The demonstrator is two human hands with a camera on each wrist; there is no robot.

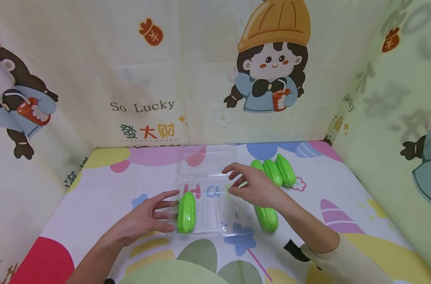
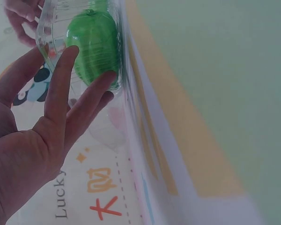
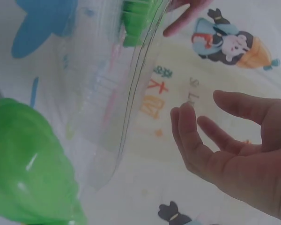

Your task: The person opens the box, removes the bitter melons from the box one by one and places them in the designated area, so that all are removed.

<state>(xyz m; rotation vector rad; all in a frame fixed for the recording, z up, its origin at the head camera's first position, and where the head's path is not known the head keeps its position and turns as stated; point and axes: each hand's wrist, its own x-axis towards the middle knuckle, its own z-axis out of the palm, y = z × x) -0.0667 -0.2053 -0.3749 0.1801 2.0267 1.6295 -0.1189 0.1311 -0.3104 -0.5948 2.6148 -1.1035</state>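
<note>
A clear plastic clamshell box lies open on the table, its lid folded back. Inside its left end sits one green, ridged, elongated toy vegetable, also seen through the wall in the left wrist view. My left hand is at the box's left side, fingers spread and fairly straight by the wall; whether they touch it I cannot tell. Above the right part of the box hovers my right hand, fingers loosely bent, holding nothing. Another green vegetable lies just right of the box, partly behind my right forearm.
Several more green vegetables lie side by side at the back right, one partly hidden by my right hand. A colourful printed cloth covers the table. Patterned curtains stand behind it and on both sides.
</note>
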